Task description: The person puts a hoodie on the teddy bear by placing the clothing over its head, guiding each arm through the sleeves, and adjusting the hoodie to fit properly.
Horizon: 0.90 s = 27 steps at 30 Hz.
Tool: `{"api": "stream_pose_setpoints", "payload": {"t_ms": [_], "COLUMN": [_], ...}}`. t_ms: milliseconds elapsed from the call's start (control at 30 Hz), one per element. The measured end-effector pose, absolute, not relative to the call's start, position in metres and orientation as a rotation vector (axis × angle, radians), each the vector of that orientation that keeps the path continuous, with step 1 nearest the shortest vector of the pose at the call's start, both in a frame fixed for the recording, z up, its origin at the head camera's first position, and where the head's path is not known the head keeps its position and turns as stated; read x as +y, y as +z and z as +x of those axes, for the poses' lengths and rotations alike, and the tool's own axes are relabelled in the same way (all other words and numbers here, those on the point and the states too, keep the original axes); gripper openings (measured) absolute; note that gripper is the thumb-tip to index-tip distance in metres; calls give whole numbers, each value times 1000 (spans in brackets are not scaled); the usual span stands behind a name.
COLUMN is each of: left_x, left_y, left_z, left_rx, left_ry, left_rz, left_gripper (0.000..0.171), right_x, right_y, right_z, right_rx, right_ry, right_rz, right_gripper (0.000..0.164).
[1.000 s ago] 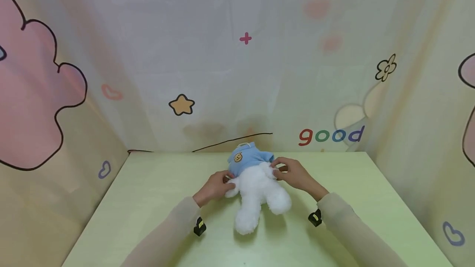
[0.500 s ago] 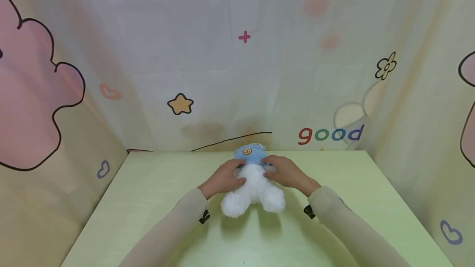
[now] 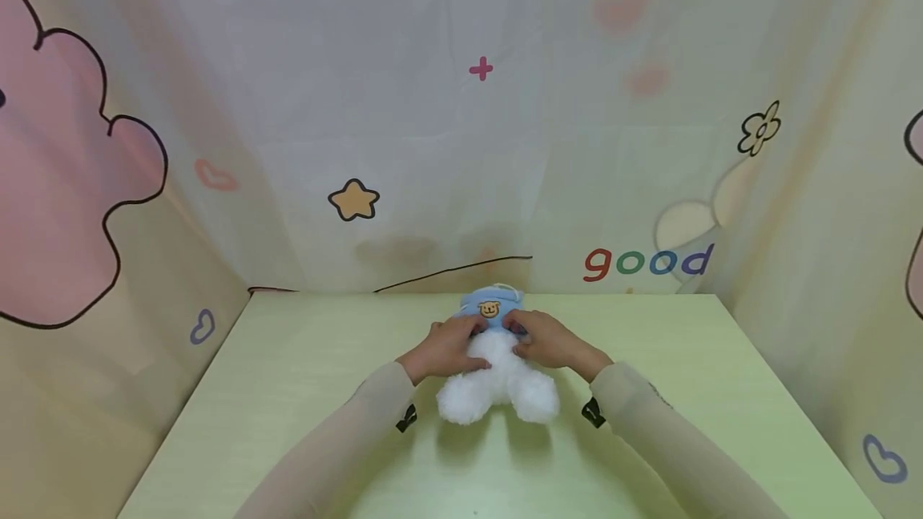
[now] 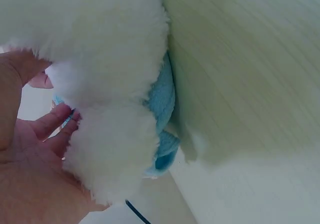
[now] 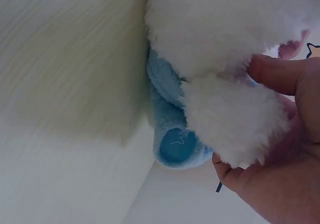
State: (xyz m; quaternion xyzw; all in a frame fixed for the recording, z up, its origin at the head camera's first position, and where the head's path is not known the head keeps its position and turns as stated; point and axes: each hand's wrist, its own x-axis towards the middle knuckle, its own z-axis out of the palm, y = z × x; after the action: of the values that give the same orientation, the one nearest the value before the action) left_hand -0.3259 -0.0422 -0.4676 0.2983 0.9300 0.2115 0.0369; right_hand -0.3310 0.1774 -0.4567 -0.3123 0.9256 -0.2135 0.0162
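A fluffy white plush toy (image 3: pixel 499 379) lies on its back or front on the table, its two stubby legs toward me. A light blue cloth garment (image 3: pixel 472 303) with a small brown animal-face badge (image 3: pixel 489 308) covers its far end. My left hand (image 3: pixel 445 348) grips the toy's left side, fingers at the garment's lower edge and thumb on the white fur. On the other side my right hand (image 3: pixel 554 340) holds the toy the same way. In the right wrist view, thumb and fingers curl round a furry limb (image 5: pixel 232 119), beside a round blue sleeve opening (image 5: pixel 177 146).
A pale green table (image 3: pixel 310 407) lies under the toy, its far edge just behind the garment. A printed curtain (image 3: pixel 404 118) with hearts, a star and the word "good" encloses the back and both sides.
The toy has turned from slanted to straight, and its legs now spread evenly. Both hands have moved inward along its sides, and the badge has shifted to the middle.
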Motion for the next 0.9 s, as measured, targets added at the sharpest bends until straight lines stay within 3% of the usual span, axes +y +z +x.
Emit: {"api": "stream_pose_setpoints", "payload": {"t_ms": [367,533,633,800,900], "left_x": [-34,-36,-40,-44,-45], "left_y": [-469,-478,-482,-483,-485], "left_z": [-326,-323,-321,-321,-322], "left_rx": [2916,2985,3033,3050,3019], "left_ry": [472,448,463,574,666], "left_rz": [934,1011,1068,1087,1063], "left_gripper": [45,41,38,29,27], "right_x": [183,179,174,167,165], "right_y": [-468,-470,-470,-467,-469], "right_z": [-334,-328,-325,-321,-321], "right_rx": [2763,2704,2839,3033,3004], "right_ry": [-787,-785,-616,-457,-578], "right_rz": [-996,-963,-1083,-1272,-1168], "right_gripper": [17,26,33,28,35]}}
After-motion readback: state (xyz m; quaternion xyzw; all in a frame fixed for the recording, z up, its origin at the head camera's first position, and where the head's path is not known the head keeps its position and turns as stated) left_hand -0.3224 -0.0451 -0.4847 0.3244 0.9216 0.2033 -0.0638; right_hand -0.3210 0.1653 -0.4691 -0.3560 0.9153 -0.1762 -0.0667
